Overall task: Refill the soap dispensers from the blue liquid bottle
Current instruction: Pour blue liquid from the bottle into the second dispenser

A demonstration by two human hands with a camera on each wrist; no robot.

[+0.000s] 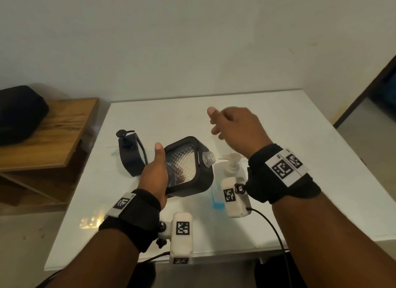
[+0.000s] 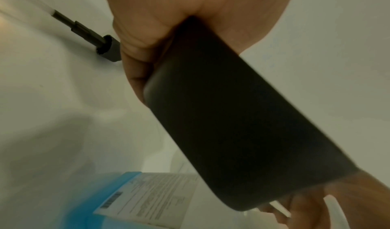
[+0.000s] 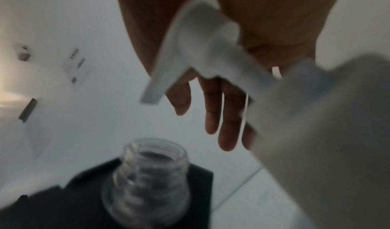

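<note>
My left hand (image 1: 155, 174) grips a black-framed clear soap dispenser (image 1: 188, 167) and holds it tilted above the table. Its clear threaded neck (image 1: 207, 158) is uncapped and points right. The left wrist view shows the dispenser's dark side (image 2: 242, 124) in my palm. My right hand (image 1: 227, 122) hovers above the table behind the dispenser, fingers (image 3: 213, 116) loose and holding nothing. The blue liquid bottle (image 1: 216, 200) with a white pump (image 1: 232, 162) stands under my right wrist. Its pump head (image 3: 200, 40) and the open neck (image 3: 149, 162) fill the blurred right wrist view.
A second black dispenser (image 1: 130, 155) with its pump on stands left of my left hand. A black pump piece with a thin tube (image 2: 90, 37) lies on the white table (image 1: 300, 137). A wooden side table (image 1: 53, 133) with a black bag (image 1: 19, 112) stands at the left.
</note>
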